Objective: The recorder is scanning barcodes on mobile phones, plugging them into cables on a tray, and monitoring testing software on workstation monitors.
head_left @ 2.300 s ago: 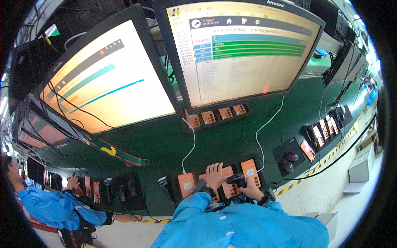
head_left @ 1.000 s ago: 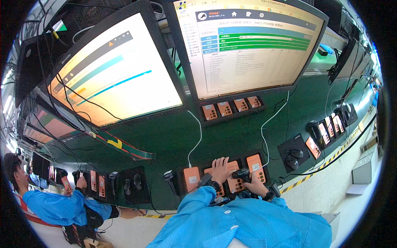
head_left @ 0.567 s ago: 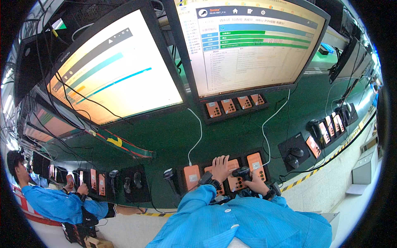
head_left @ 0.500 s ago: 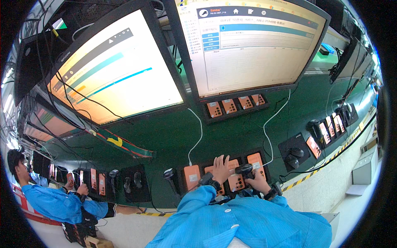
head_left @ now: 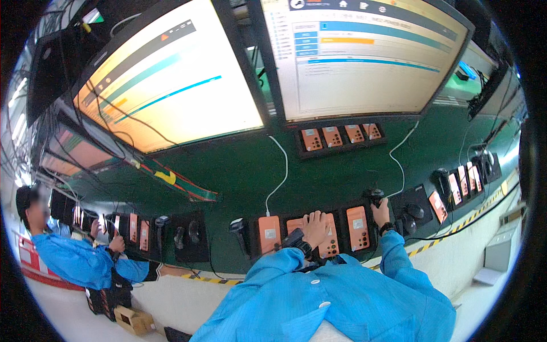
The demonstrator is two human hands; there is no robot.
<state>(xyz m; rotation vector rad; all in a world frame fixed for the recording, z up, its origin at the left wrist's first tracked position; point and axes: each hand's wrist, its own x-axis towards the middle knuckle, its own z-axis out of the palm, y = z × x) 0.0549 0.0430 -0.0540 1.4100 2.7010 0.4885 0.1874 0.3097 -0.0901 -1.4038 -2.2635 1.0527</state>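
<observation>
My left hand lies flat over the middle of a black tray, fingers stretched out across an orange phone and partly covering another orange phone. Right of it, a third orange phone lies uncovered in its slot. At the tray's right side my right hand is wrapped round a black handheld barcode scanner. A white cable runs down to the scanner area. Left of my left hand, an orange phone has a white cable at its top end.
Two monitors stand behind the green bench, with a tray of orange phones below the right one. Another scanner lies at left; a black mouse is at right. A co-worker in blue works far left.
My right hand has carried the scanner rightward, off the phones to the tray's right side. My left hand stays over the phones. An orange bar and a blue row now show on the right monitor.
</observation>
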